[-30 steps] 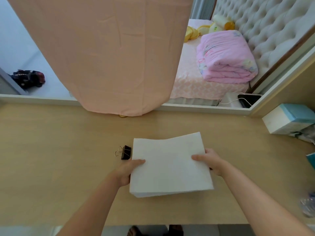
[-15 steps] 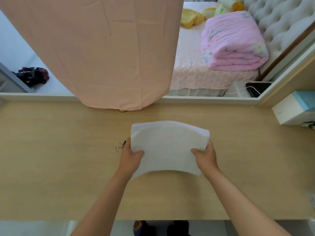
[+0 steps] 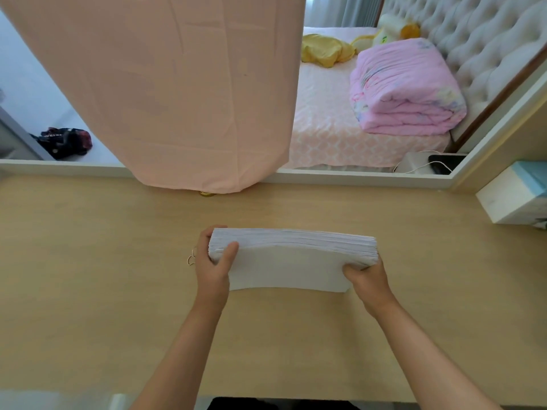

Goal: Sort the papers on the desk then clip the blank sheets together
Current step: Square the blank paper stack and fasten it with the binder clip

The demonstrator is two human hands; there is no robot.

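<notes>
A thick stack of white blank sheets point(image 3: 291, 263) stands tilted up on its lower long edge on the wooden desk point(image 3: 88, 261), its upper edge showing the many page ends. My left hand point(image 3: 213, 261) grips the stack's left end, thumb on the near face. My right hand point(image 3: 365, 278) grips the lower right corner. A binder clip point(image 3: 191, 258) lies on the desk just left of my left hand; only its wire handles show, the rest is hidden behind the hand.
A pink curtain point(image 3: 177, 93) hangs over the desk's far edge. A white and blue box point(image 3: 515, 196) sits at the desk's right end. Beyond the desk is a bed with a folded pink quilt point(image 3: 405, 90).
The stack was lying nearly flat in both hands a second ago. Both hands have tipped it up onto its edge, and the clip is now mostly hidden behind my left hand.
</notes>
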